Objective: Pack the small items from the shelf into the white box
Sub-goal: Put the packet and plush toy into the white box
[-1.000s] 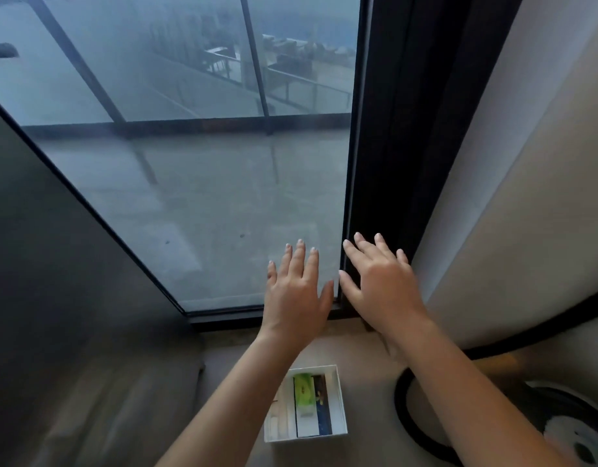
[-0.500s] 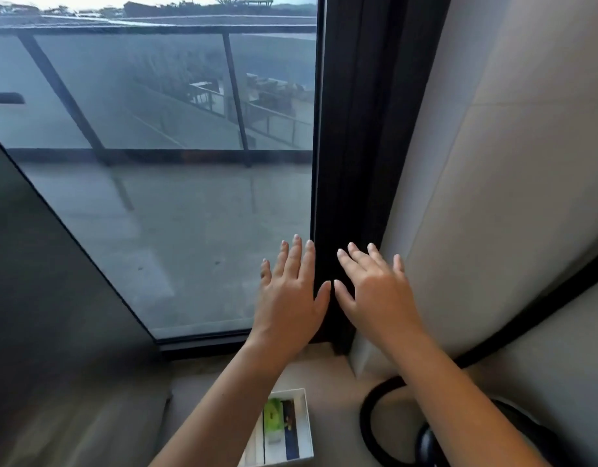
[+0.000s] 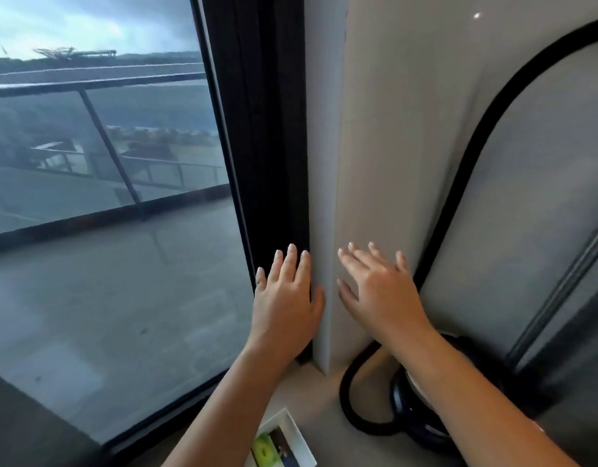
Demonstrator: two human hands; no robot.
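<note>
The white box (image 3: 302,443) lies on the floor at the bottom edge, partly cut off and half hidden by my left forearm. A green packet (image 3: 265,452) and a dark flat item lie inside it. My left hand (image 3: 287,305) is raised in front of the black window frame, fingers straight, holding nothing. My right hand (image 3: 378,294) is stretched out flat beside it before the beige wall, also holding nothing. Both hands are well above the box. No shelf is in view.
A large window (image 3: 105,230) fills the left, with a black frame (image 3: 267,146) beside a beige wall corner (image 3: 324,197). A black hose (image 3: 354,412) curls on the floor to a round dark appliance (image 3: 422,416) at the lower right.
The view has swung right and upward; the window slid left and the wall now fills the right. The box dropped to the bottom edge. Both hands stay raised and flat.
</note>
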